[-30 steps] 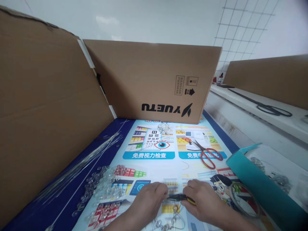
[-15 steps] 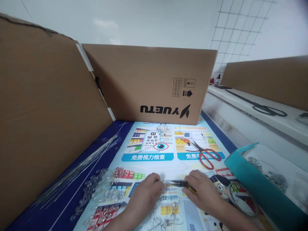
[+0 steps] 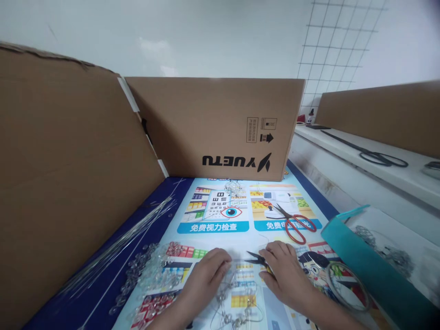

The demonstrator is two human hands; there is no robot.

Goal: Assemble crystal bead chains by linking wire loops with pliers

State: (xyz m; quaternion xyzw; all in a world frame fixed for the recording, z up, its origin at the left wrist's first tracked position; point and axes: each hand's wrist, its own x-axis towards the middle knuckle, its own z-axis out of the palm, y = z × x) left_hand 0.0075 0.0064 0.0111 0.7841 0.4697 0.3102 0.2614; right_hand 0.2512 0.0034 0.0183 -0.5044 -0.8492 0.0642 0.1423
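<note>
My left hand [image 3: 208, 277] is closed in a pinch, its fingertips at what looks like a thin wire; the exact grip is blurred. Just below it, a wire strand with clear beads [image 3: 237, 318] lies in loops over the printed sheet. My right hand [image 3: 287, 272] is wrapped round small pliers [image 3: 257, 259] with dark jaws and yellowish handles. Those jaws are spread apart and point left, a short gap from my left fingertips. Left of my left hand lies a pile of clear beads [image 3: 154, 272].
Red-handled scissors [image 3: 298, 225] lie beyond my right hand. A wire coil [image 3: 348, 286] and a teal box [image 3: 374, 266] holding wire pieces are at right. Straight wires [image 3: 127, 240] lie left. Cardboard panels [image 3: 185, 123] stand behind and left. A wire tangle [image 3: 233, 188] lies at the back.
The pliers' jaws have opened and come away from my left fingertips. Both hands remain in nearly the same place; the camera view has tilted slightly.
</note>
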